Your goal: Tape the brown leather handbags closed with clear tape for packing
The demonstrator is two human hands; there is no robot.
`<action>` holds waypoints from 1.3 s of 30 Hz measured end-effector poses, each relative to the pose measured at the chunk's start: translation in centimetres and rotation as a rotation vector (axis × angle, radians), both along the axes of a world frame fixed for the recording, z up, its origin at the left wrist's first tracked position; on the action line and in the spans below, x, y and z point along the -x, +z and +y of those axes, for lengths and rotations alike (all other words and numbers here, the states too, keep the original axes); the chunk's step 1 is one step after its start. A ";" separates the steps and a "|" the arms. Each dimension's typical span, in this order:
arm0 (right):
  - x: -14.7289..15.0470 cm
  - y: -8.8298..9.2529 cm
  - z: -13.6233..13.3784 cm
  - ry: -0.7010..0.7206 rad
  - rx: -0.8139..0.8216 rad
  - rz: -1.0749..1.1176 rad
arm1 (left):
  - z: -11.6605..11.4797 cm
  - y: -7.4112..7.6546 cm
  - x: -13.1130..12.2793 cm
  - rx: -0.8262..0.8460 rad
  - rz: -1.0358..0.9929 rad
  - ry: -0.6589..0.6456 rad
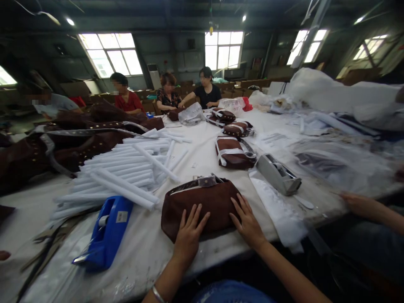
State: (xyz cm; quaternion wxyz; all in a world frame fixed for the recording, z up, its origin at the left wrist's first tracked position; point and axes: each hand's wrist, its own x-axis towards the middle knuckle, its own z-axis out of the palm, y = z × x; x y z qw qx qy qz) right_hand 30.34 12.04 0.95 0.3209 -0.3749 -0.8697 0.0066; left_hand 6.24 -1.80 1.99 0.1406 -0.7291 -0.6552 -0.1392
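Work table [202,145]: white-covered; carries the goods and dispensers listed below.
Brown studded material [90,145]: heaped along the left side, with gold-coloured studs.
White rolls [126,168]: stacked left of the brown bag, most lying roughly parallel, several crossing on top.
Brown bag [218,210]: positioned at the table's near edge, directly in front of the person.
Bag orientation: long axis runs left to right, right end slightly farther away; broad plain face toward the person, edge with the fittings pointing away.
Blue tape dispenser [109,240]: left of the brown bag, apart from it.
Grey tape dispenser [272,176]: beyond the bag's right end.
Left hand [188,233]: fingers extended and spread wide; resting on the bag's near face, slightly left of its middle.
Right hand [248,221]: fingers extended and spread wide; resting on the bag's right end.
Clear plastic packaging [192,114]: on the far part of the table; dark printing, illegible.
White label [121,216]: on the blue tape dispenser; print too small to read.
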 end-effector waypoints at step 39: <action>-7.2 11.0 3.8 0.454 0.412 -0.073 | 2.5 3.5 1.9 0.254 -0.028 -0.117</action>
